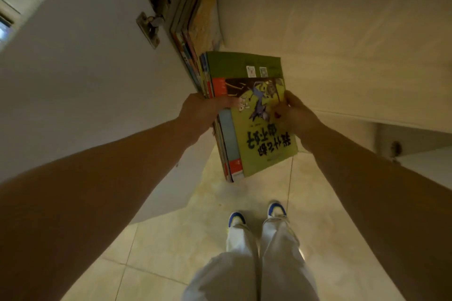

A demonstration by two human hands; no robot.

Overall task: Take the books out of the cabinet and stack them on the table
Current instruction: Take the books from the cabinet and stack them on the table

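the step in hand looks like the pull-out: a bundle of thin books [247, 115] is gripped at the centre of the frame, half clear of the cabinet shelf [342, 32] that fills the upper right. the left hand [199, 112] is wrapped round the spine side of the bundle, fingers curled under it, and the right hand [294, 115] pinches the opposite edge of the green top book [264, 134], thumb on the cover. both hands are grasping, neither is released. the bundle tilts down toward the person, its far end near or just past the shelf edge; whether it touches the shelf i cannot tell. a second group, the leaning books [195, 19], stands tilted against the cabinet side at upper centre, just behind the held bundle. counting: two hands, two hinges [156, 10] on the open cabinet door [85, 68] at the left, two shoes [256, 215] on the tiled floor [171, 239] at the bottom. the held bundle shows perhaps six or more spines, too thin and blurred to count exactly; the leaning group likewise holds several. no table is in view. by my judgement the next move calls for drawing the bundle fully free while keeping the loose covers squeezed so none slides out, then turning away to find the table, and a return trip for the rest.
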